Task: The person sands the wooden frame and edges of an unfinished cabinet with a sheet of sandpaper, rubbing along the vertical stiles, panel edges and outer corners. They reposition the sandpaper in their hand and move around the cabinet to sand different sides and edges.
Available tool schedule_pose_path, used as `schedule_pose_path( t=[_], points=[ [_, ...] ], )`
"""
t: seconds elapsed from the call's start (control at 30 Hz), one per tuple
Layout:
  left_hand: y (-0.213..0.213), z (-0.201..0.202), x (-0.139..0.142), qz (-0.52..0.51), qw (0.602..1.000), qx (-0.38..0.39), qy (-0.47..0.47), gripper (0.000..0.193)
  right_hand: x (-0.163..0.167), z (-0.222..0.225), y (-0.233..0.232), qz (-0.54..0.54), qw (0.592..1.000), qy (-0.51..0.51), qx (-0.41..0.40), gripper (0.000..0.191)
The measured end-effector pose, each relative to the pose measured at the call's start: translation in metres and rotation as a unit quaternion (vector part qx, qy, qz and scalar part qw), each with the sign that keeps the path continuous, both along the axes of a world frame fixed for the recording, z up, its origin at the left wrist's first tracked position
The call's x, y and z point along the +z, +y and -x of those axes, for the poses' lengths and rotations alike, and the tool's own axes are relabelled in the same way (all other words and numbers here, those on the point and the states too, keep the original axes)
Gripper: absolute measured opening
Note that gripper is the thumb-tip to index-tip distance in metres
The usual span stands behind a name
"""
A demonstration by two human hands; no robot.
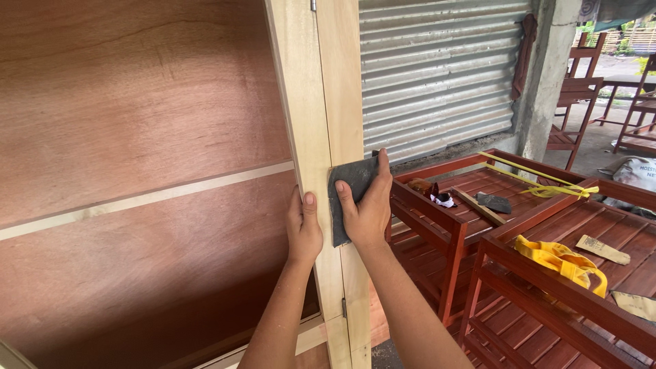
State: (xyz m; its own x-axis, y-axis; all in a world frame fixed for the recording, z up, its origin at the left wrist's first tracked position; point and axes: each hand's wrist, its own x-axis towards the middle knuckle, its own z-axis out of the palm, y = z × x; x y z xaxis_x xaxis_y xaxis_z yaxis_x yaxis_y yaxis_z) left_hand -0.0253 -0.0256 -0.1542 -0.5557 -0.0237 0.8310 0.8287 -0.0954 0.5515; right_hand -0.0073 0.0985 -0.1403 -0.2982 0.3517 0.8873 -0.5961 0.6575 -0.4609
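Observation:
A tall cabinet fills the left of the head view, with reddish-brown plywood panels [137, 102] and a pale, unfinished wooden upright [321, 82] along its edge. My right hand [369, 208] presses a dark grey sheet of sandpaper [348, 188] flat against the face of that upright. My left hand [304, 229] grips the upright's left edge just beside it, thumb up on the wood. A small metal hinge [344, 307] shows lower on the upright.
Red-stained slatted wooden racks [478, 225] stand close on the right, carrying yellow cloth [560, 260], a yellow strap [540, 184], spare sandpaper pieces [603, 249] and a dark pad [493, 202]. A corrugated metal wall [437, 75], a concrete post [543, 75] and red chairs [581, 89] lie behind.

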Motion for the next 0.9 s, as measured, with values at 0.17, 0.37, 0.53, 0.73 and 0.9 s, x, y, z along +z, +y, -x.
schedule_pose_path(
  t=[0.17,0.37,0.53,0.73,0.9],
  points=[
    [-0.001,-0.001,0.001,0.01,1.0,-0.012,-0.016,0.071,0.002,-0.001,0.002,-0.01,0.999,-0.029,-0.021,0.107],
    [-0.001,-0.001,-0.001,0.008,1.0,-0.004,-0.019,0.072,-0.004,-0.005,-0.001,0.006,0.999,-0.036,-0.021,0.104],
    [-0.002,0.0,-0.001,0.003,1.0,-0.007,0.0,0.071,-0.01,-0.004,-0.002,0.016,0.999,-0.039,-0.013,0.102],
    [-0.001,0.002,-0.002,0.005,1.0,-0.001,-0.004,0.07,-0.011,-0.002,-0.001,0.013,1.0,-0.027,-0.011,0.102],
    [-0.001,0.002,-0.003,-0.001,1.0,-0.006,-0.008,0.069,-0.011,-0.003,-0.001,0.007,0.999,-0.035,-0.021,0.102]
  ],
)
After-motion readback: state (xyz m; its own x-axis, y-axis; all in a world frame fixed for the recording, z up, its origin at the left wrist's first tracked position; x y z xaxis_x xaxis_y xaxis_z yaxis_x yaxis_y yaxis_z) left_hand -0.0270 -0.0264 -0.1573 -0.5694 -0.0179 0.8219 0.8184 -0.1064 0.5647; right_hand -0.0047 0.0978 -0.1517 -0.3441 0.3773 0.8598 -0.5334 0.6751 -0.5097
